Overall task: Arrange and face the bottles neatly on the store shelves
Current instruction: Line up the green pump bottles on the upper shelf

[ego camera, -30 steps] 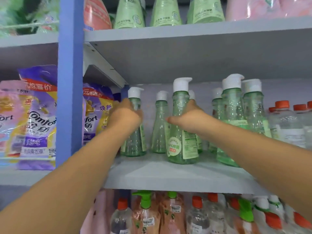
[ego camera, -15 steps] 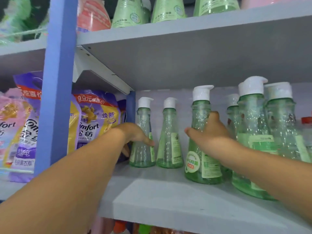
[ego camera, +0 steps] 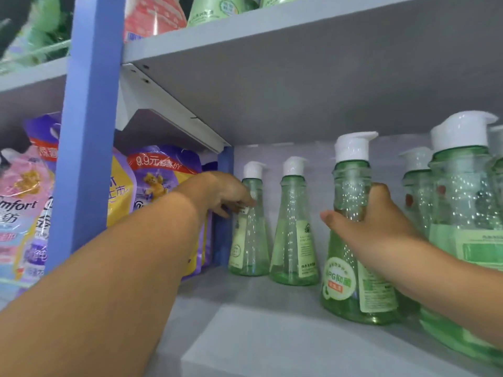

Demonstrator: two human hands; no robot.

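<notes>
Green conical pump bottles with white caps stand on the grey shelf. My right hand grips the front bottle around its upper body, thumb towards me. My left hand reaches deep to the far-left bottle at the back, fingertips touching its left side near a small label. A second back bottle stands upright between the two. More bottles crowd the right, partly behind my right arm.
A blue upright post divides the bays. Purple and pink softener pouches fill the left bay, close to my left hand. The shelf above hangs low over the pump caps. Pouches stand on the top shelf.
The view has closed in on the shelf. My left hand slid up from the far-left bottle's lower body to its shoulder. My right hand keeps its grip on the front bottle.
</notes>
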